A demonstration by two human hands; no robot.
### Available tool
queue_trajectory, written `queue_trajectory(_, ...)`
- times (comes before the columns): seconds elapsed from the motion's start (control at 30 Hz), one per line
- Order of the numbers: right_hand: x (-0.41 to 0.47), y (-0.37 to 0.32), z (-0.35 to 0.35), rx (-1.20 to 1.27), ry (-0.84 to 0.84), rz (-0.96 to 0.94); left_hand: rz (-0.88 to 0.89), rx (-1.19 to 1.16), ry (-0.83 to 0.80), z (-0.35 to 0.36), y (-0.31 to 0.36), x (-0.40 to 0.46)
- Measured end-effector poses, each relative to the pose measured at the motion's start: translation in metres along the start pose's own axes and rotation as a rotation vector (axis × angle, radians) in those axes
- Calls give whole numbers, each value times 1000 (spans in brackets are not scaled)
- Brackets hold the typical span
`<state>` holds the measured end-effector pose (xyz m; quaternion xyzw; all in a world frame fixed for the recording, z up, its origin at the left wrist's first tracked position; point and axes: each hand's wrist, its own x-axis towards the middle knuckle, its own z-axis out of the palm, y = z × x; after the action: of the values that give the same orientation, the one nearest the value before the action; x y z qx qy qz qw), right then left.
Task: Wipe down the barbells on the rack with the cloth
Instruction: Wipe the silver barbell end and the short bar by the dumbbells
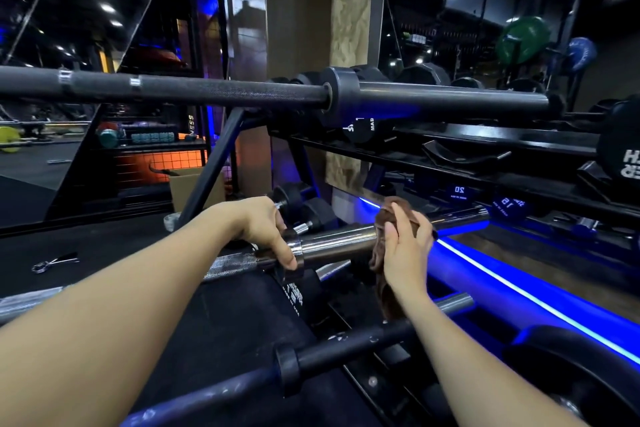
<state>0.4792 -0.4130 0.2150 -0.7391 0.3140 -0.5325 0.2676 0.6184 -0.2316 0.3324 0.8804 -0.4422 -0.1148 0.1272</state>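
Fingers (403,218) apparently around cloth (388,222), barbell (339,242).

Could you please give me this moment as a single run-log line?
step: wiping chrome barbell sleeve | left hand: grips collar | right hand: wraps brown cloth round sleeve | black barbell: above, untouched

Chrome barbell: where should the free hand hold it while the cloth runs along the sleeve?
Probably at the collar, from above, where the left hand already grips the chrome barbell. The raised collar gives fingers a stop and leaves the smooth sleeve free for the cloth under the right hand.
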Motion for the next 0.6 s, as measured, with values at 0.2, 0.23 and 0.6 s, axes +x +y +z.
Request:
queue_trajectory(0.2, -55, -43, 41, 9, -7, -219, 0, 187, -8, 2, 15, -2)
queue_trajectory(0.23, -64, -49, 44, 10, -23, -263, -6, 212, -23, 3, 18, -2)
queue_trajectory(0.6, 6, 21, -14, 43, -39, -77, 217, 318, 362, 63, 91, 28)
